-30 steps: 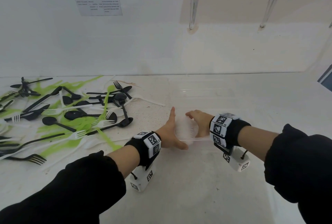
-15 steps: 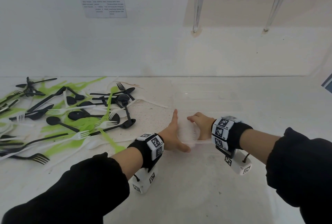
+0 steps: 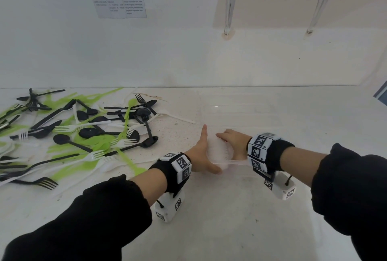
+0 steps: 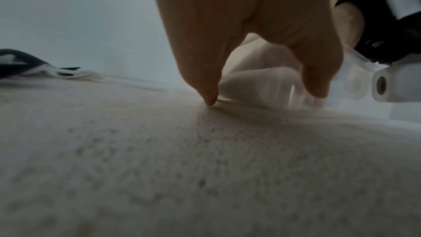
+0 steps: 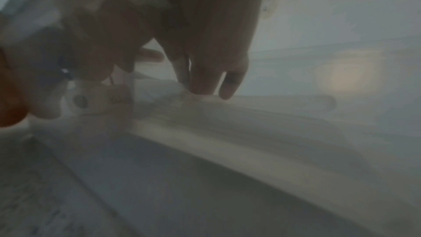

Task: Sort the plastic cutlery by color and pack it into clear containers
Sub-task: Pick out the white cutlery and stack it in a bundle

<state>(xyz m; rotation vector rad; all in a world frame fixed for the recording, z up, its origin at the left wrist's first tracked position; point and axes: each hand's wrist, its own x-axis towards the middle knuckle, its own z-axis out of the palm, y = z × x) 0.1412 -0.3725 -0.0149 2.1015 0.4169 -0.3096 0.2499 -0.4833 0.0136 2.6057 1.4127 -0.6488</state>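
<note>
Fingertips (image 5: 200,86) on white cutlery (image 5: 262,104) (blurred)

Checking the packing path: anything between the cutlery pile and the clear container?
Nothing solid lies on the bare counter between the cutlery pile and the clear container. The left hand rests flat against the container's left wall, on the pile's side, so pieces must go over it. The right hand is inside.

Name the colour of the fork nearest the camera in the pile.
Black fork, clearest in the head view.
</note>
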